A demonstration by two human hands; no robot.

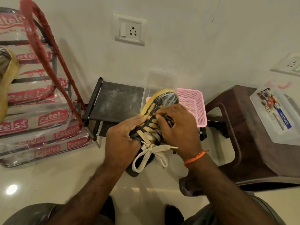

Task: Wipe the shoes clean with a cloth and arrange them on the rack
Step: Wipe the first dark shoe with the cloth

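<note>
From the head camera, a black canvas sneaker with cream laces and a yellowish rubber sole (155, 127) sits at the centre, held up off the glossy pale tiled floor (48, 184), toe pointing to twelve o'clock. The left hand (123, 135) grips its side at nine o'clock, fingers curled round the upper. The right hand (178, 127), an orange thread bracelet (195, 157) at its wrist, presses curled fingers on the laces at three o'clock — whether a cloth lies under them I cannot tell. Just beyond the toe stands a low black metal-and-fabric shoe rack (113, 101), bearing a clear plastic box (159, 83) and a pink mesh plastic basket (193, 104). At three o'clock, a dark brown plastic stool (243, 143) — a clear lidded container (276, 116) on top. At nine o'clock, stacked red-and-white printed plastic packets (40, 124).
</note>
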